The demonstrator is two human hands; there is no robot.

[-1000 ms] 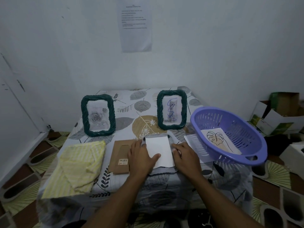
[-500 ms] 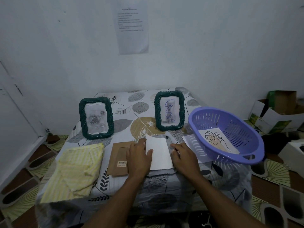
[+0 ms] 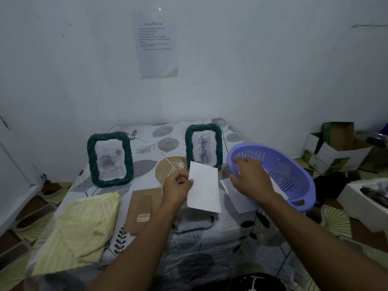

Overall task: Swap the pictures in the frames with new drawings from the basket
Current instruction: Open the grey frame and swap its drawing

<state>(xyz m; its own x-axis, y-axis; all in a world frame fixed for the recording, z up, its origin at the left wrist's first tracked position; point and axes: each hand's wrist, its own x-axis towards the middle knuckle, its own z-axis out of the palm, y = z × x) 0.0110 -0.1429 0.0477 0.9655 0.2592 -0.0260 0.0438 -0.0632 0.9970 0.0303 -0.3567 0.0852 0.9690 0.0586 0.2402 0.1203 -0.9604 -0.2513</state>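
Two green rope-edged frames stand at the back of the table: the left frame point(image 3: 110, 159) shows a grey rose picture, the right frame point(image 3: 204, 147) a blue scribble drawing. My left hand point(image 3: 177, 185) pinches the left edge of a white sheet point(image 3: 203, 187), lifted off the table, its blank side toward me. Fingers spread, my right hand point(image 3: 249, 177) hovers over the near rim of the purple basket point(image 3: 294, 171) and holds nothing. It hides the drawing inside the basket. A brown frame backing point(image 3: 142, 208) lies flat to the left of my left hand.
A folded yellow striped cloth point(image 3: 81, 229) lies at the table's front left. A white paper point(image 3: 239, 196) sticks out from under the basket. Open cardboard boxes point(image 3: 336, 150) sit on the floor at the right. A printed notice point(image 3: 156, 46) hangs on the wall.
My left hand has lifted the white sheet off the table. My right hand left the sheet and moved right and up to the basket.
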